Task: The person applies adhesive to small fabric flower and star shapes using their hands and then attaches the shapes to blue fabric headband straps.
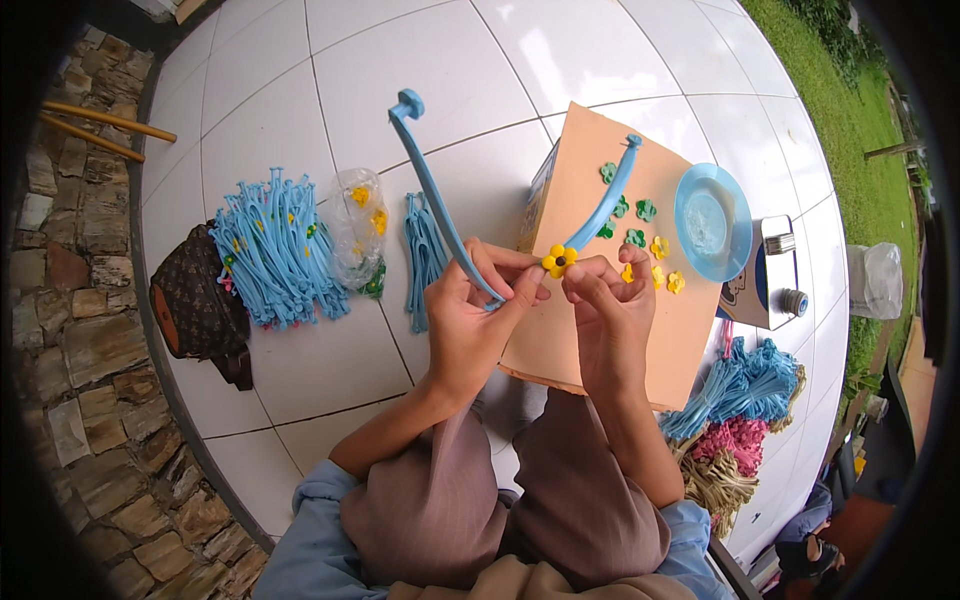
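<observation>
A long blue band (428, 185) with a knob at each end bends in a wide U before me. A yellow flower with a dark centre (559, 261) sits on the band near its middle. My left hand (482, 305) is closed on the band just left of the flower, fingertips by its petals. My right hand (610, 305) pinches at the flower's right edge, where the band passes behind the fingers. Under the hands, loose green flowers (646, 210) and yellow flowers (676, 283) lie on a peach-topped box (545, 345).
Right of the box are a blue plate (738, 225), a box with a spool (793, 302) and bundles of blue bands (750, 380). To the left lie a pile of blue bands (275, 255), a clear bag of flowers (352, 235), a smaller band bundle (423, 260) and a brown bag (195, 295).
</observation>
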{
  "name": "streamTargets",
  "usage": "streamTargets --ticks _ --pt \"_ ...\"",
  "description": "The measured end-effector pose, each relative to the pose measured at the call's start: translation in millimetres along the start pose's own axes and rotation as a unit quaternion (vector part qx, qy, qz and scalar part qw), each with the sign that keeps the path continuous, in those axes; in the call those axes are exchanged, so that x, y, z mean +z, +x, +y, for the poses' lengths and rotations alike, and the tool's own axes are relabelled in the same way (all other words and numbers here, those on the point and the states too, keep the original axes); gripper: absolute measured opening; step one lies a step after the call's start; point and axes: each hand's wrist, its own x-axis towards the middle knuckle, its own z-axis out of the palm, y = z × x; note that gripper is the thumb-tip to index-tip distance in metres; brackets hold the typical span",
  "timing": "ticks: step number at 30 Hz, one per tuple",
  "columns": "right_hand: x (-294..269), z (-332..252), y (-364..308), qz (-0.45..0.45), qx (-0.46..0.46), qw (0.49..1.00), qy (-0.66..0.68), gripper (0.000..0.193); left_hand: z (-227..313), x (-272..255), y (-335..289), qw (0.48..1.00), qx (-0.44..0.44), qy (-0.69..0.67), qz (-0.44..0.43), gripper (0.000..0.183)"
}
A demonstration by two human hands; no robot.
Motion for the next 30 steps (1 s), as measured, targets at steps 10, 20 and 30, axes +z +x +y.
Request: streamTargets --ticks 10,20,30 --pt "-3 2 1 0.003 -0.001 1.0 0.003 0.047 1 3 0 1.0 0.004 0.02 0.005 0.024" --pt "4 -1 -2 0.006 -0.02 0.996 -0.089 0.053 -1 3 0 0.998 0.019 0.055 0.001 0.025" --pt "11 2 5 -0.024 -0.094 0.979 -0.181 0.059 -5 3 0 0.996 0.041 0.08 0.006 0.023"
